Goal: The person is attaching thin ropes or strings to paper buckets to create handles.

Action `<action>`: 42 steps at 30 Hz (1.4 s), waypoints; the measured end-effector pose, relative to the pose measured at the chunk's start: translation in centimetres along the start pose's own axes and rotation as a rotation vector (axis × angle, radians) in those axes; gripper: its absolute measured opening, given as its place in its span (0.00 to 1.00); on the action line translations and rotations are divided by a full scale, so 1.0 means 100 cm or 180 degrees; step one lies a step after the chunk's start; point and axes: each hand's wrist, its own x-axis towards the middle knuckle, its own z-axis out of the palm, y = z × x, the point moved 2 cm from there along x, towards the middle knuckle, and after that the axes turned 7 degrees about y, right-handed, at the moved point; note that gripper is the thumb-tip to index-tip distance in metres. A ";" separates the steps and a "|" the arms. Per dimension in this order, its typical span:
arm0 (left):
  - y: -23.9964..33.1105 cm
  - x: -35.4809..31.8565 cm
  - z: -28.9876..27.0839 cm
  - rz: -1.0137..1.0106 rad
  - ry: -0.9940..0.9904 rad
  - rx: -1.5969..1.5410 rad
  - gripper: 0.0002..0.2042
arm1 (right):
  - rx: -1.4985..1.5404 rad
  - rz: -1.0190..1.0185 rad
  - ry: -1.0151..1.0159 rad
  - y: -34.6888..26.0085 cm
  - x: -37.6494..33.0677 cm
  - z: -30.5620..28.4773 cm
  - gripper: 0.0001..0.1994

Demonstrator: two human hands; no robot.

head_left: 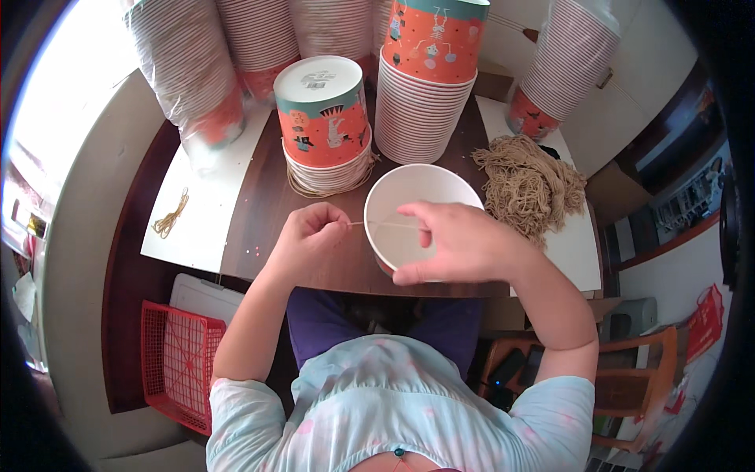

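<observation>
A white-lined paper cup lies tilted on the dark wooden table, its open mouth facing me. My right hand grips its rim and side. My left hand is closed, pinching one end of a thin beige string that runs taut across the cup's mouth toward my right fingers. A tangled pile of the same beige string rests just right of the cup.
Stacks of orange printed cups stand behind, with wrapped cup sleeves at the back. A small string bundle lies on a white sheet at left. A red basket sits on the floor, a wooden chair at right.
</observation>
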 end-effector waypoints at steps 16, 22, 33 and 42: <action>0.004 -0.039 0.037 0.0534 -0.0047 -0.1790 0.13 | -0.0975 -0.1294 0.2947 -0.007 -0.028 0.073 0.07; -0.001 -0.059 0.058 0.0274 -0.0061 -0.2007 0.15 | -0.1383 -0.1632 0.2650 -0.020 -0.036 0.109 0.06; 0.003 -0.060 0.059 0.1183 0.0546 -0.0150 0.09 | -0.0052 -0.2094 0.1369 0.006 0.017 0.017 0.09; 0.006 -0.063 0.058 0.1470 0.0848 0.0026 0.10 | -0.1706 -0.2351 0.2039 -0.014 -0.007 0.038 0.03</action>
